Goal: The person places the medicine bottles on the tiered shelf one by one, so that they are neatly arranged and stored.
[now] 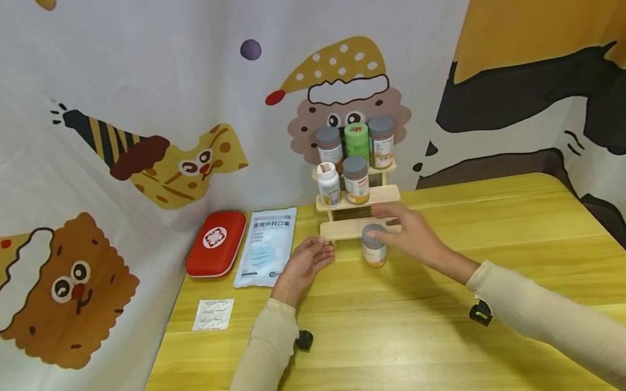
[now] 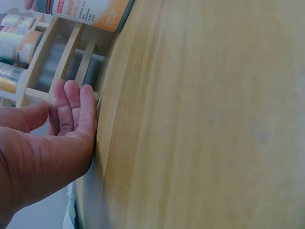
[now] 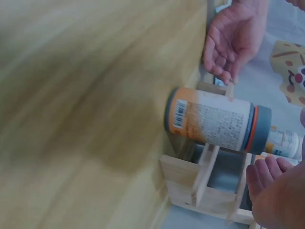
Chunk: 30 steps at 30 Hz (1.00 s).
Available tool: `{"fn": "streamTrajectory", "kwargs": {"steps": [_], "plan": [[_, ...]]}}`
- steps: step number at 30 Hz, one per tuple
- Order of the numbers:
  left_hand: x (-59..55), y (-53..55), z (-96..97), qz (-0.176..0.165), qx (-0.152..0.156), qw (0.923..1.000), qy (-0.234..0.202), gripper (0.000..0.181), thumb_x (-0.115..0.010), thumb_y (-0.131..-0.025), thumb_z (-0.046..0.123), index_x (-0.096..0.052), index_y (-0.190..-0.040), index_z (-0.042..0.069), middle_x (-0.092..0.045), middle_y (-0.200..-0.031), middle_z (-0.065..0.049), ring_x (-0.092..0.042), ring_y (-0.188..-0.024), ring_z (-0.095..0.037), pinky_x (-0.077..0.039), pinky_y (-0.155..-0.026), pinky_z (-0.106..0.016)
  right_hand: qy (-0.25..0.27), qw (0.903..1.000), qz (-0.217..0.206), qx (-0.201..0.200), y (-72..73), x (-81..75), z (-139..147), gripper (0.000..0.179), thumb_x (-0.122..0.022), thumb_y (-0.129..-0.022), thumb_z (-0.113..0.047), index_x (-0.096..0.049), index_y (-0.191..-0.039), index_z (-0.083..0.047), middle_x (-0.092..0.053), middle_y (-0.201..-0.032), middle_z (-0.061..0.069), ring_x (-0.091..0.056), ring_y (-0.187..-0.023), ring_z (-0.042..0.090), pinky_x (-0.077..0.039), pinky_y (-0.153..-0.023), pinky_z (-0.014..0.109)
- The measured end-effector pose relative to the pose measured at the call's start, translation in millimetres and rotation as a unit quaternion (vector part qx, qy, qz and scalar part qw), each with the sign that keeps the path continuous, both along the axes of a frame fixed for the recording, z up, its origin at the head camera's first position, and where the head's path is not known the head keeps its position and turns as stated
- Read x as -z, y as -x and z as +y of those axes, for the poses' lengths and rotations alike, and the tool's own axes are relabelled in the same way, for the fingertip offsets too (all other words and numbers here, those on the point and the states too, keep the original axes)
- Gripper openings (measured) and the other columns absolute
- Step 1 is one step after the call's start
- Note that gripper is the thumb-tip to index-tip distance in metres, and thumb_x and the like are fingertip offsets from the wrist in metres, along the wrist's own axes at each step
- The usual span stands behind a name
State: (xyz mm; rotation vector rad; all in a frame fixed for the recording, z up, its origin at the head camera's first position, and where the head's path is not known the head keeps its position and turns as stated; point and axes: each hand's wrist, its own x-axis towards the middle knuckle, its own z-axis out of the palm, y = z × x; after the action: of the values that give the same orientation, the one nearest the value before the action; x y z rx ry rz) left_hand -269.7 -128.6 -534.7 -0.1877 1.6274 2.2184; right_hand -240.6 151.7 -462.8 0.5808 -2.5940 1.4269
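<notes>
A three-step wooden rack point(image 1: 344, 229) stands at the back of the table. My left hand point(image 1: 306, 264) holds the left end of its lowest step, thumb and fingertips close together there, as the right wrist view also shows. In front of that step is a pill bottle point(image 1: 374, 253) with a grey cap, upright, its orange-and-white label facing out in the right wrist view point(image 3: 209, 117). Around its cap my right hand point(image 1: 414, 233) is spread, thumb over the near side and fingers beyond, with a gap between fingers and cap in the right wrist view.
On the upper steps stand several bottles, among them a white bottle point(image 1: 329, 185) and a green one point(image 1: 357, 141). Left of the rack lie a mask packet point(image 1: 266, 249), a red case point(image 1: 216, 243) and a small white sheet point(image 1: 213, 315). A printed curtain point(image 1: 214, 92) hangs right behind.
</notes>
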Motion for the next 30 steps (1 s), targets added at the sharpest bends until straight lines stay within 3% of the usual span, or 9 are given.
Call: {"fn": "streamTrajectory", "kwargs": {"steps": [9,16,30], "plan": [[1.2,-0.6,-1.3,0.000,-0.002,1.0000,0.001,0.014,-0.048,-0.114,0.014,-0.057,-0.104,0.010,-0.069,-0.099,-0.004,-0.069,-0.094,-0.017,-0.064,-0.097,-0.034,-0.027,0.9995,-0.012,-0.008,-11.9,17.8,0.1,0.072,-0.087,-0.090,-0.028,-0.055,-0.149,0.000,-0.060,-0.148,0.023,-0.066,-0.126,0.042,-0.058,-0.107,0.058],[-1.5,-1.2,-0.8,0.000,-0.004,1.0000,0.003,0.013,-0.049,-0.114,0.015,-0.057,-0.105,0.010,-0.069,-0.099,-0.004,-0.069,-0.094,-0.017,-0.064,-0.095,-0.031,-0.030,0.9995,0.003,-0.002,-10.8,26.0,1.7,0.070,-0.087,-0.090,-0.026,-0.056,-0.148,-0.003,-0.060,-0.148,0.020,-0.069,-0.121,0.044,-0.059,-0.104,0.060],[-1.9,-2.2,1.3,0.001,-0.004,1.0000,0.002,0.012,-0.049,-0.114,0.015,-0.056,-0.106,0.009,-0.069,-0.099,-0.004,-0.069,-0.094,-0.017,-0.063,-0.102,-0.035,-0.039,0.9990,-0.022,0.005,-8.6,34.7,1.9,0.067,-0.085,-0.092,-0.028,-0.056,-0.149,-0.006,-0.063,-0.144,0.019,-0.070,-0.119,0.043,-0.059,-0.104,0.061]]}}
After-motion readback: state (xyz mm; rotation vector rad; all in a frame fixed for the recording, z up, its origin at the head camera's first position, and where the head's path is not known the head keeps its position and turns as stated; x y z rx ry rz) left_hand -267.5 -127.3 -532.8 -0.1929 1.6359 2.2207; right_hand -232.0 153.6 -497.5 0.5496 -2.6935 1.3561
